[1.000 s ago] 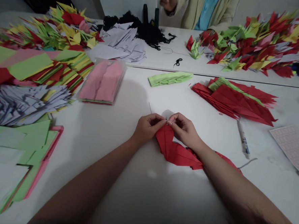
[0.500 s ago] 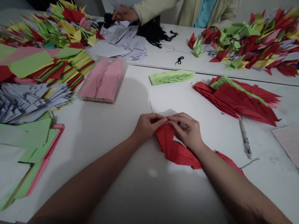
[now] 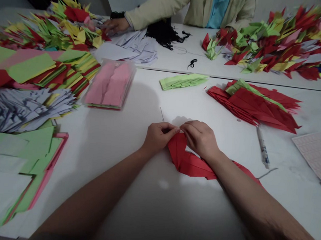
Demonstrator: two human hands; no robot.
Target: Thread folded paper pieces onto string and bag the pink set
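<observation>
Both my hands meet over the end of a folded red paper chain [image 3: 193,164] on the white table. My left hand [image 3: 159,136] pinches the tip of the chain between thumb and fingers. Fingers closed, my right hand [image 3: 201,138] grips the same end from the other side; its fingertips are partly hidden. A thin wire [image 3: 162,114] sticks up just behind my left hand. The chain runs right, passes under my right forearm and comes out again beyond it, where a grey wire end [image 3: 267,173] lies.
Stacked red folded papers [image 3: 259,104], green folded strips [image 3: 183,81] and a pen [image 3: 262,146] lie ahead. Left are a packet of pink paper [image 3: 109,84] and green sheets [image 3: 39,152]. Across the table, a person's hand [image 3: 116,25] reaches among colourful folded paper pieces [image 3: 52,26].
The other person's hand has moved left and down to the pile of folded pieces. My right fingers have closed together more at the chain's end; my left hand has hardly moved.
</observation>
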